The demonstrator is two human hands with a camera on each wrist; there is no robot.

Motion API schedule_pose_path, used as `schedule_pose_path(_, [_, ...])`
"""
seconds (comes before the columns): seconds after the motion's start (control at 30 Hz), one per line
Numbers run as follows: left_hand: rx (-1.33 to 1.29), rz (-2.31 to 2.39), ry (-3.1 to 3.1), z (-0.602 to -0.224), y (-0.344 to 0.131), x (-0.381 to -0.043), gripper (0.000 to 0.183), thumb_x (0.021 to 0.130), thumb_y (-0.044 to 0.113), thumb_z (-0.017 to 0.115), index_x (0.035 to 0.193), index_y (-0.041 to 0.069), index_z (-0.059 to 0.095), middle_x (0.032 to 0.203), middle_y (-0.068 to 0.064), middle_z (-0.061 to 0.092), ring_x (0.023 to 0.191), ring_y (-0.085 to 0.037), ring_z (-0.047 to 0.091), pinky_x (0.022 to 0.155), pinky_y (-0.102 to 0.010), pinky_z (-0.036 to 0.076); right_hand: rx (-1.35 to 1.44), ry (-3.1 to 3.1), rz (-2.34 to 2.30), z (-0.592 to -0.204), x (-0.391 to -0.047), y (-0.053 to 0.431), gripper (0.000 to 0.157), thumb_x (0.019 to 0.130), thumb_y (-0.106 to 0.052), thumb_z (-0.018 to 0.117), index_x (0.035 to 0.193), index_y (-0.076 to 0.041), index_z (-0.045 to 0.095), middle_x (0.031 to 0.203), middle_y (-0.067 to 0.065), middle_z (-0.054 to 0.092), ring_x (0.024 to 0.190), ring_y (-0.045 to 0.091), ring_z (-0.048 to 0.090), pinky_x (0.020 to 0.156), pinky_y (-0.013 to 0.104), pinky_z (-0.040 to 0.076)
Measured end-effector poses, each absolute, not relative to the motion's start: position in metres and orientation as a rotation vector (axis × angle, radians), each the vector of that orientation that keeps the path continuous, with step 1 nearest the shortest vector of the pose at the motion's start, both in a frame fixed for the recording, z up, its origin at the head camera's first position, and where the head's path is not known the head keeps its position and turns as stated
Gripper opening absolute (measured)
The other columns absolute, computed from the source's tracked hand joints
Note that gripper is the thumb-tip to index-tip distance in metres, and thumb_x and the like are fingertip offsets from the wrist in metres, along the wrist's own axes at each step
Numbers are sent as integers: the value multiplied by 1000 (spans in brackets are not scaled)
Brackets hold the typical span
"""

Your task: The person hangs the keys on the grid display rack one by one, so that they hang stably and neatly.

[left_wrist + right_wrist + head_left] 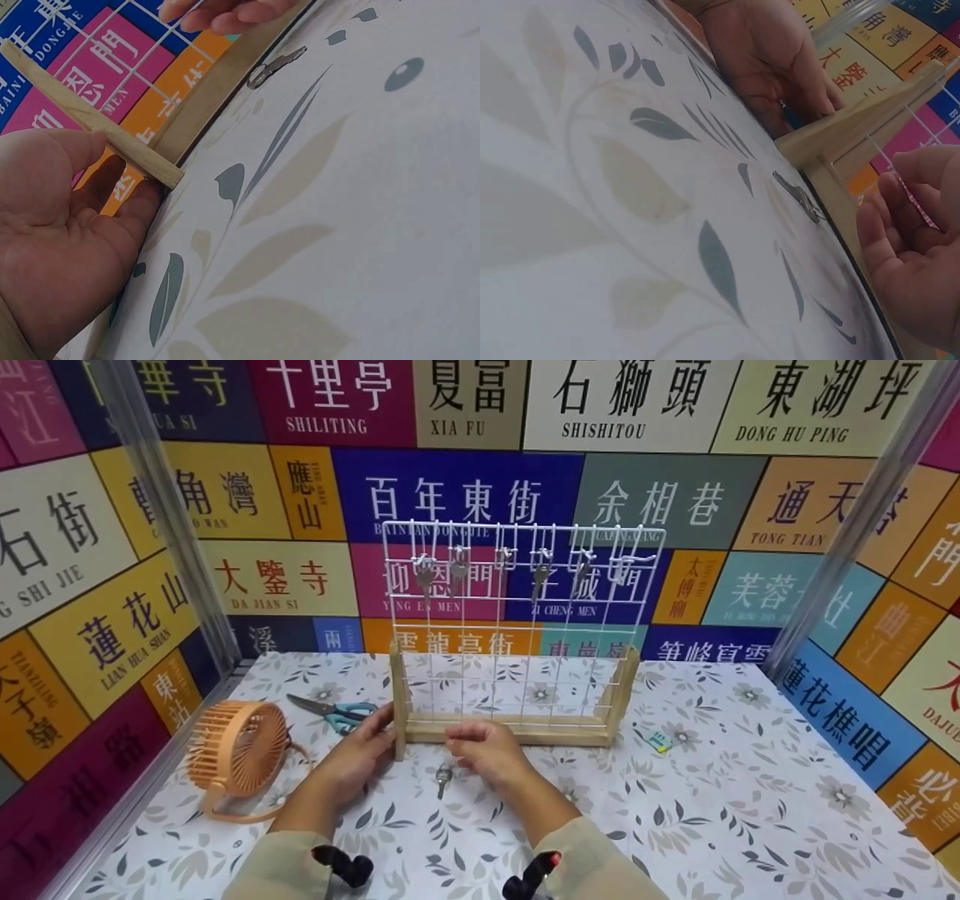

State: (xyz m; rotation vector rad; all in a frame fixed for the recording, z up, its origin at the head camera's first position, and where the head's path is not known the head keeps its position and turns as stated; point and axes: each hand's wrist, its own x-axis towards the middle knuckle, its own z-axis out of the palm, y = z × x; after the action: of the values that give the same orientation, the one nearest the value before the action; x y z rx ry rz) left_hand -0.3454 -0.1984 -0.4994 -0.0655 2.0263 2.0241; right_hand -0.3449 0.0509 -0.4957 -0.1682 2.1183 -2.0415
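A white wire grid rack stands in a wooden base. My left hand grips the foot of the left wooden post, thumb on the near side and fingers behind. My right hand is in front of the base, its fingers loosely bent and nothing visible between them. A metal key with a small ring lies on the table just in front of the base, between both hands. Several keys hang from white hooks across the upper grid; the rightmost hook shows no clear key.
Left of my forearm stands an orange desk fan. Scissors with teal handles lie behind my left hand. A small green packet sits right of the rack on the floral tablecloth. Sign-covered walls enclose the table.
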Motion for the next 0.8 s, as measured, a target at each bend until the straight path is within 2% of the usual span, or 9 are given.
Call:
schedule_pose_path(0.13, [-2, 2059, 2019, -501, -199, -347, 59, 114, 22, 49, 169, 34, 32, 179, 7, 25, 166, -24, 26, 137, -46, 23, -235, 2167, -1977, -505, -344, 53, 32, 91, -9, 80, 119, 5, 75, 99, 2, 79, 79, 13, 68, 74, 26, 59])
schedule_pose_path(0.23, [34, 2061, 2031, -503, -199, -349, 59, 115, 20, 47, 170, 30, 30, 180, 3, 23, 167, -25, 24, 137, -47, 23, -298, 2224, -1904, -510, -345, 55, 32, 90, -7, 80, 118, 6, 76, 100, 5, 79, 79, 12, 67, 73, 24, 59])
schedule_pose_path(0.47, [-32, 2047, 2023, -502, -199, -350, 59, 114, 23, 50, 168, 36, 33, 179, 8, 26, 167, -23, 24, 137, -47, 23, -415, 2368, -1672, -511, -345, 57, 31, 88, -7, 82, 118, -2, 78, 110, 10, 78, 93, 11, 68, 81, 22, 59])
schedule_pose_path(0.8, [-83, 2029, 2011, -501, -199, -348, 58, 113, 27, 51, 166, 43, 34, 178, 12, 26, 167, -22, 25, 137, -48, 21, -495, 2441, -1493, -509, -346, 54, 38, 83, -5, 85, 121, -5, 77, 102, 8, 74, 90, 12, 63, 77, 21, 53])
